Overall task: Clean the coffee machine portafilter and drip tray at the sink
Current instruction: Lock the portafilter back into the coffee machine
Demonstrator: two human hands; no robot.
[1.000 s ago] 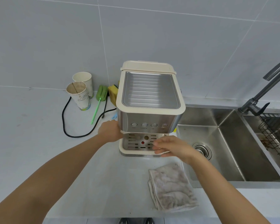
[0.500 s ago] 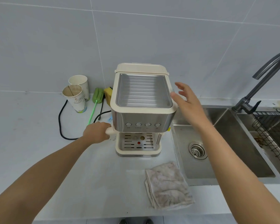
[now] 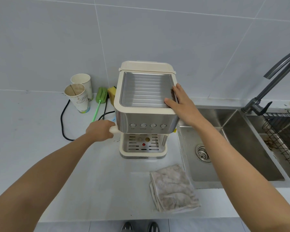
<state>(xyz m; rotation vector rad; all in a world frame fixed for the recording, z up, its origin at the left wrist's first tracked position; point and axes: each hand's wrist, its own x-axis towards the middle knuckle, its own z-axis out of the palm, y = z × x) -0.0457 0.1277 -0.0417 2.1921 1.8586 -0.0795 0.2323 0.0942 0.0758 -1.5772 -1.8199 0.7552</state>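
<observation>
The left hand is curled round the cream handle of the portafilter. Only the stub of that handle shows past the fingers; the rest is hidden under the front of the coffee machine, just right of the grip. The right hand lies flat on the machine's top right edge with straight fingers, thumb on the ribbed metal top, holding nothing.

Below and right of the left hand's grip, the drip tray sits seated in the machine's base, its slotted metal grate facing up.

The machine stands on a pale grey counter against a wall of large grey tiles. Behind the left hand stand two paper cups, the nearer one stained inside, with a green brush and a yellow sponge next to them. A black cord loops across the counter there. A crumpled, soiled cloth lies on the counter in front of the machine.

Below the right hand is a steel sink with a drain strainer. A dark faucet rises beyond it, and a wire rack sits in the second basin.
</observation>
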